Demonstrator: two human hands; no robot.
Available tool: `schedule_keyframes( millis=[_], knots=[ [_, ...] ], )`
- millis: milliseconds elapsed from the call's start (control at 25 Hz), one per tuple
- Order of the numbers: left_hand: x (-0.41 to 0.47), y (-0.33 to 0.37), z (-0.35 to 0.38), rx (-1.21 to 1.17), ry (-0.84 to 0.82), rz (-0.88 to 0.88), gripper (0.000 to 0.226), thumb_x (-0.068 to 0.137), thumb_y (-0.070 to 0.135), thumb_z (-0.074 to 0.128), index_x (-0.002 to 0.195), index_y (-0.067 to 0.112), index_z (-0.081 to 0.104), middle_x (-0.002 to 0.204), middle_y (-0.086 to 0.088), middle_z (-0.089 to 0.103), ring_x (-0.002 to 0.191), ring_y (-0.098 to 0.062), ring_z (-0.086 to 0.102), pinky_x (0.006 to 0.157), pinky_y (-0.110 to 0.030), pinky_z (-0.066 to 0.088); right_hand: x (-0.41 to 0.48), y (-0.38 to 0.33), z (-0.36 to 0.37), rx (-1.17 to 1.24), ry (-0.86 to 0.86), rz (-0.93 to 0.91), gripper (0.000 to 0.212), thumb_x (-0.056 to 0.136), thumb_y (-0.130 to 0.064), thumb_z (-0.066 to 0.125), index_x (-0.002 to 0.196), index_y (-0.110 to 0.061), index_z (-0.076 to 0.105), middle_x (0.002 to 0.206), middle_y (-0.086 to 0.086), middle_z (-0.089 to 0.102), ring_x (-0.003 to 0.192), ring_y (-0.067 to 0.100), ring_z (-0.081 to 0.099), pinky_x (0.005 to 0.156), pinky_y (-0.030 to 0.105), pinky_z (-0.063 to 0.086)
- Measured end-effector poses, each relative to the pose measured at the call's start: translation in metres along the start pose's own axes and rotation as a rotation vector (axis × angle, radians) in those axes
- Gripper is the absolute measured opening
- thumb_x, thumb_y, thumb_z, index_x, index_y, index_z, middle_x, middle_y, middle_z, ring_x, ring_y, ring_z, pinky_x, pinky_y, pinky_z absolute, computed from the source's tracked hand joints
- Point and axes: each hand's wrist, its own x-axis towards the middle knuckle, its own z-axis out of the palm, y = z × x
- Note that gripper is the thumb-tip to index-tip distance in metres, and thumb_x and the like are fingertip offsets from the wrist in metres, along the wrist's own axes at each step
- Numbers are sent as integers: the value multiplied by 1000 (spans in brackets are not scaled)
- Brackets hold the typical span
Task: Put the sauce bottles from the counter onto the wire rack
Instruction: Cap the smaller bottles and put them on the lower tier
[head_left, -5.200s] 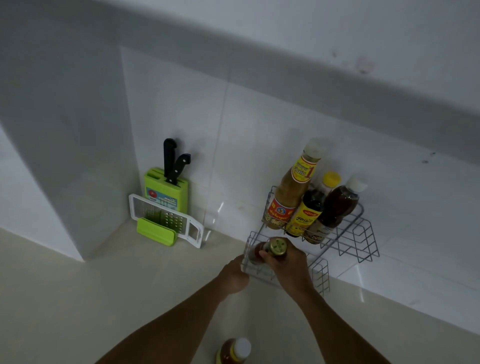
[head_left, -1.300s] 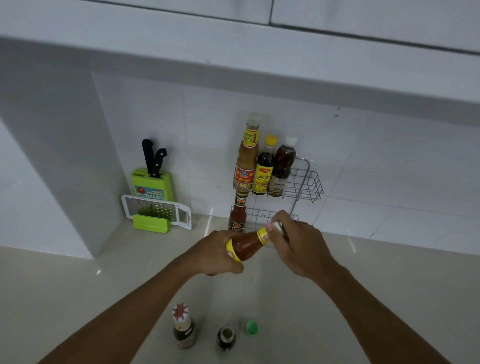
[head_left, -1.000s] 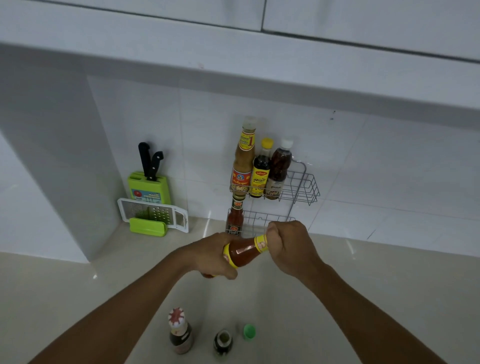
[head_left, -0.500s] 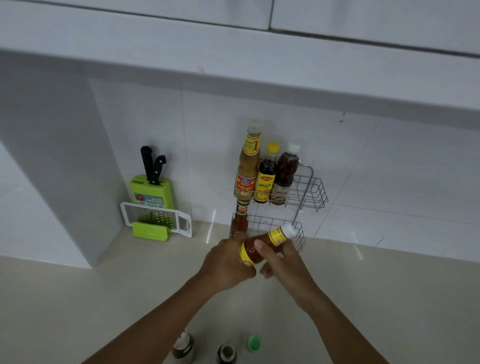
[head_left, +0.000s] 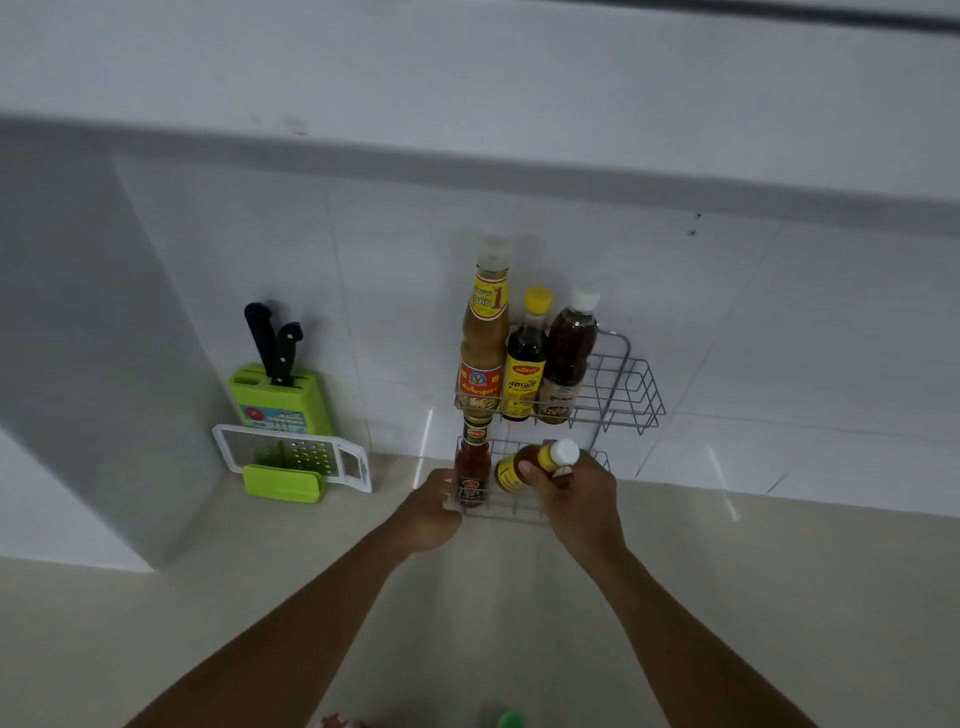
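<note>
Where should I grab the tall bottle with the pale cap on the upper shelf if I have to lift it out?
Grip the tall bottle at its narrow neck, just below the pale cap, coming from the front and above. Its lower body sits behind the upper shelf rail, and the yellow-capped bottle stands close on its right, so the neck is probably the only clear part.

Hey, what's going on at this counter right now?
A person is loading sauce bottles onto a wire rack against the tiled wall. The right hand holds a white-capped bottle, tilted, at the lower shelf, beside a red sauce bottle standing there. The left hand rests at the rack's lower front corner. Three taller bottles stand on the upper shelf.
</note>
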Motion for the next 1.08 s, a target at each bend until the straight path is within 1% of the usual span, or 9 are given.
schedule_keyframes(
  millis=[80,160,240,320,440,520,680,920,1080],
  knots=[
    [18,-3,4,1,-9,-59,70,82,3,56,147,17,32,147,-8,46,140,-27,40,105,-36,44,18,11,10,-36,-42,-5,32,79,-24,84,83,-45,60,79,-16,67,76,-5,68,64,10,51],
    [23,4,9,-23,-11,-76,79,74,11,56,149,14,30,153,-11,39,141,-30,38,109,-37,41,31,23,21,-89,-103,8,31,79,-26,83,79,-46,59,81,-11,70,77,5,69,66,24,56],
    [28,11,16,-16,10,-91,73,79,7,53,149,8,31,153,-15,39,141,-32,38,108,-35,39,43,36,30,-114,-184,25,14,80,-30,80,82,-35,67,83,-7,72,78,7,69,70,32,58],
    [33,11,20,18,35,-82,69,79,9,50,146,10,37,149,-15,45,136,-31,44,106,-34,41,54,46,37,-167,-234,38,18,80,-35,78,91,-22,72,89,-2,74,83,11,69,75,36,59],
    [44,4,19,62,48,-63,78,60,19,43,137,22,49,135,-8,60,119,-28,59,94,-36,50,71,48,43,-212,-308,63,27,82,-34,79,98,-14,71,91,2,73,84,15,68,73,33,55],
    [50,-1,17,50,43,-70,77,58,20,43,134,22,53,131,-7,63,116,-30,62,89,-35,51,80,46,43,-228,-378,77,28,85,-32,78,99,-10,70,86,-1,68,79,14,64,68,25,47],
    [49,-4,17,1,36,-89,82,58,17,45,140,21,48,141,-6,56,133,-27,50,104,-36,47,87,47,45,-267,-473,49,25,86,-29,77,98,-9,70,83,1,65,78,15,63,70,26,43],
    [46,-1,14,-2,27,-94,84,64,16,47,148,19,39,151,-9,46,138,-29,44,109,-39,43,85,51,49,-276,-451,114,34,86,-32,77,109,-7,69,89,1,63,82,15,59,59,17,36],
    [40,2,13,-9,6,-118,76,76,12,51,150,17,33,155,-9,39,141,-29,39,112,-37,40,83,54,50,-300,-447,175,47,81,-40,80,117,-12,67,108,6,73,91,16,64,76,27,46]
  ],
)
